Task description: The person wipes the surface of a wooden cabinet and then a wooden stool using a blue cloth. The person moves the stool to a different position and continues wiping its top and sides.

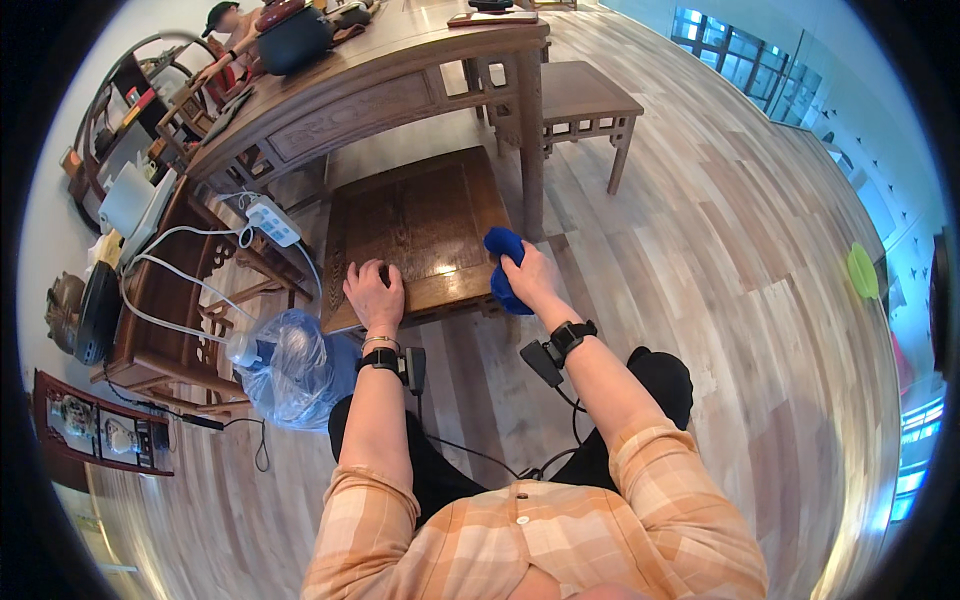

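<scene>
A low dark wooden stool (420, 217) with a glossy square top stands before me, by the carved table. On the near left corner of its top rests my left hand (375, 295), fingers bent and spread, holding nothing. My right hand (534, 277) grips a blue cloth (510, 298) against the stool's right edge, near the front corner. Part of the cloth hangs below that edge, and my palm hides some of it. Both wrists wear black straps with small devices.
A carved wooden table (360, 97) rises beyond the stool, with another wooden stool (589, 94) at its right. Left are a plastic-wrapped water bottle (292, 367), a white power strip (274, 221) with cords and a side table (161, 322). Another person (236, 45) is at the far left.
</scene>
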Demonstrator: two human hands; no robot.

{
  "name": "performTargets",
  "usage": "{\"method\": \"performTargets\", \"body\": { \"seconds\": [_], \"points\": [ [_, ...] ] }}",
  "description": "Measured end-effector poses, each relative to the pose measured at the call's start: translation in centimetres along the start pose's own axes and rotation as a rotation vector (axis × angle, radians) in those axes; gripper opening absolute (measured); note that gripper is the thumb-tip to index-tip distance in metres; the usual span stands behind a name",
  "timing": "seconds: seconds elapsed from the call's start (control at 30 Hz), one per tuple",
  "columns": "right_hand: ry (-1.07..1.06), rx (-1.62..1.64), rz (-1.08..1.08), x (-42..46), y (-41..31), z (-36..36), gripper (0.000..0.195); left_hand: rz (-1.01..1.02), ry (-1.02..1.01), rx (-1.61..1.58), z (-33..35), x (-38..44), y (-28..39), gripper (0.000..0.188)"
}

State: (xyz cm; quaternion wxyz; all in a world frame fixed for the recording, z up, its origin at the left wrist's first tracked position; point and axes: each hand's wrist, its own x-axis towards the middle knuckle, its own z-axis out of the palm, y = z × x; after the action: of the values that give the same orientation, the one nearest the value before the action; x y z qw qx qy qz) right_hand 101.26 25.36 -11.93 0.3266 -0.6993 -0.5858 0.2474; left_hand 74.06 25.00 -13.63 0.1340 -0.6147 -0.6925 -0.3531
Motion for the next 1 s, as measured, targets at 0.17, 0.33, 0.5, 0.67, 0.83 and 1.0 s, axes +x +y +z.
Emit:
{"method": "performTargets", "body": {
  "seconds": [0.17, 0.33, 0.5, 0.67, 0.83, 1.0],
  "points": [
    [0.01, 0.022, 0.009, -0.4, 0.0, 0.0, 0.058, 0.092, -0.025, 0.196, -0.6, 0.0, 1.2, 0.024],
    [0.002, 0.048, 0.011, -1.2, -0.1, -0.2, 0.058, 0.162, -0.07, 0.434, -0.8, 0.0, 3.5, 0.022],
    [-0.005, 0.017, -0.034, -2.1, 0.2, -0.6, 0.056, 0.124, -0.051, 0.325, 0.2, -1.9, 6.1, 0.028],
    [-0.034, -0.017, -0.092, -3.6, 1.8, -1.5, 0.056, 0.103, -0.123, 0.156, 0.9, -3.2, 10.7, 0.03],
    [-0.231, 0.029, -0.194, -2.9, 4.8, -4.3, 0.046, 0.108, -0.217, 0.075, -0.2, -3.6, 15.3, 0.026],
    [-0.08, 0.423, -0.007, 0.0, 10.5, -5.2, 0.042, 0.104, -0.327, 0.039, -2.0, -3.2, 19.8, 0.022]
  ]
}}
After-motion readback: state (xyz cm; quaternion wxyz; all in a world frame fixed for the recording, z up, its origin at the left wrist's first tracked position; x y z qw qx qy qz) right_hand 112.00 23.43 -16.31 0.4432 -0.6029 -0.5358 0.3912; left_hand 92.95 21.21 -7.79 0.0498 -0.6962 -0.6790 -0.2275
